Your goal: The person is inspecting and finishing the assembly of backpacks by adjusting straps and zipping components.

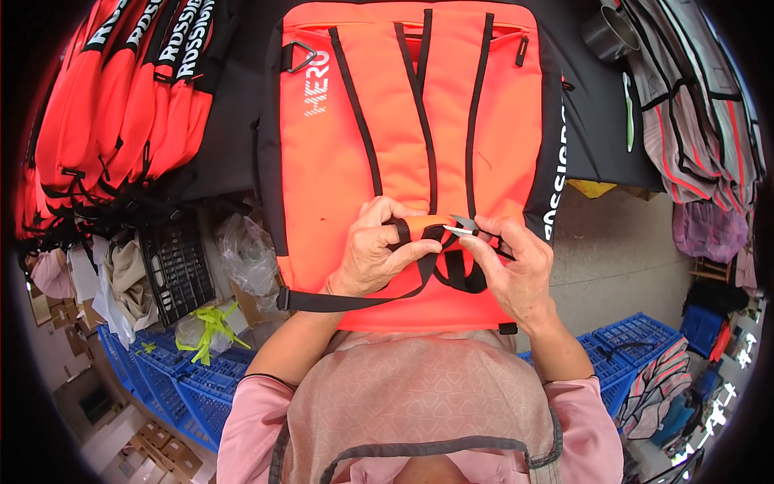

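While the left hand pinches a folded black strap against an orange padded tab at the near end of the backpack, the right hand closes its fingers around small thread snips, their metal tips pointing left and just beside the strap fold. Both hands are clamped on what they hold: the left thumb and fingers together on the webbing, the right ones wrapped about the snips' handle.

Risk, as I judge it, lies in how close the blades sit to the left fingertips and to the webbing itself; a slip of the tips could nick a finger or cut into the strap weave or the orange cloth instead of a loose thread. The strap's slack loop hanging toward the near edge could also drag the fold out of the pinch.

That backpack lies flat on a dark table, its back panel up: bright orange, smooth woven cloth, softly padded, with narrow black webbing running far to near and black side panels. Far left hangs a row of long red bags; blue plastic crates with open lattice walls sit near left and right
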`<state>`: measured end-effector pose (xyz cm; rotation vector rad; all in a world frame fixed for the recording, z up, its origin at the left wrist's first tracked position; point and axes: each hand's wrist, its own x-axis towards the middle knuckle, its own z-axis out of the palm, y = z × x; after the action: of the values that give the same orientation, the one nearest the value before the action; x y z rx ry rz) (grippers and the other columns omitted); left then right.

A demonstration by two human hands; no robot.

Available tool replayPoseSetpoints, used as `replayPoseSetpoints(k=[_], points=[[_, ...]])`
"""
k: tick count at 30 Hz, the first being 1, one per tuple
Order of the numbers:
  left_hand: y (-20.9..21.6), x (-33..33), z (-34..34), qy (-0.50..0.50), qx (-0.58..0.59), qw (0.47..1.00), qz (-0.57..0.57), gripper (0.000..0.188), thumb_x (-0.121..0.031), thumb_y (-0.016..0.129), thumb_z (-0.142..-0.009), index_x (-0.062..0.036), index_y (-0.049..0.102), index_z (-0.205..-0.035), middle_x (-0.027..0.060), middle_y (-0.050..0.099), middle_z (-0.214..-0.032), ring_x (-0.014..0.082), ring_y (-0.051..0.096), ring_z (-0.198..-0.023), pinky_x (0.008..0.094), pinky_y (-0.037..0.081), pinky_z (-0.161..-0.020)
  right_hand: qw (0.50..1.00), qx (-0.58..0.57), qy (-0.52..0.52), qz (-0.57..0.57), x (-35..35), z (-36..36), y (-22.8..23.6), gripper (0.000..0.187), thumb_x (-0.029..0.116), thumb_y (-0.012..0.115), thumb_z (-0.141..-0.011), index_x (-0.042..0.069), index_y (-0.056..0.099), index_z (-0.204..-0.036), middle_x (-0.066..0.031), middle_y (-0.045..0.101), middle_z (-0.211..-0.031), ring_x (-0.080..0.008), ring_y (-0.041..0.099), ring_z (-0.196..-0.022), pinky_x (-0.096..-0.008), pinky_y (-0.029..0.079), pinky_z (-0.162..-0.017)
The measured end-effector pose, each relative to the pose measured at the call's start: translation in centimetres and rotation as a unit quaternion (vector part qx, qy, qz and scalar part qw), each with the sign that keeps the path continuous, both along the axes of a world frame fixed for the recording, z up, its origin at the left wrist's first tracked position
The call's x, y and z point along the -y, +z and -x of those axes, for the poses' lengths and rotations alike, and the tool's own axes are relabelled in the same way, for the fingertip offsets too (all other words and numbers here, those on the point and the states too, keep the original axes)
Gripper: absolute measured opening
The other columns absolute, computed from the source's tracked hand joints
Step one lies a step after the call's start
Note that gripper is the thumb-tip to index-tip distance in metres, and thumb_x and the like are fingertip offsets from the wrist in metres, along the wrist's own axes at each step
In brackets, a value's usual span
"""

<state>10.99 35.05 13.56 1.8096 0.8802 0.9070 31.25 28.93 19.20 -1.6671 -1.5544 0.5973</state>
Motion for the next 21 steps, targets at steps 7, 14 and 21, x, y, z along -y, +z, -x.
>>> replayPoseSetpoints(k=[7,14,21], points=[[-0.42,0.03,0.24,-0.006,-0.012,1.000,-0.010,0.027,-0.014,0.084,-0.076,-0.0051,0.078,-0.101,0.0057,0.067,-0.094,0.0184,0.062,-0.094,0.0310,0.050,-0.080,1.000,0.005,0.001,0.002,-0.02,-0.04,0.01,0.025,0.010,0.082,-0.076,-0.001,0.069,-0.093,-0.0100,0.068,-0.075,-0.0206,0.068,-0.066,-0.0315,0.053,-0.058],[-0.39,-0.07,0.29,-0.012,-0.025,0.999,-0.016,0.026,-0.014,0.084,-0.076,-0.0051,0.078,-0.100,0.0057,0.067,-0.094,0.0183,0.062,-0.094,0.0307,0.050,-0.079,1.000,0.004,0.003,0.001,-0.18,-0.07,-0.10,0.025,0.010,0.082,-0.076,-0.001,0.068,-0.094,-0.0101,0.068,-0.074,-0.0206,0.067,-0.065,-0.0310,0.052,-0.057],[0.01,-0.08,-0.10,0.004,-0.018,0.999,-0.037,0.031,-0.026,0.083,-0.076,-0.0088,0.078,-0.101,0.0011,0.061,-0.081,0.0171,0.054,-0.080,0.0321,0.040,-0.076,0.988,-0.126,-0.005,0.087,-0.50,0.55,-0.56,0.020,0.008,0.078,-0.083,-0.001,0.067,-0.097,-0.0075,0.070,-0.078,-0.0124,0.065,-0.066,-0.0273,0.051,-0.058]])
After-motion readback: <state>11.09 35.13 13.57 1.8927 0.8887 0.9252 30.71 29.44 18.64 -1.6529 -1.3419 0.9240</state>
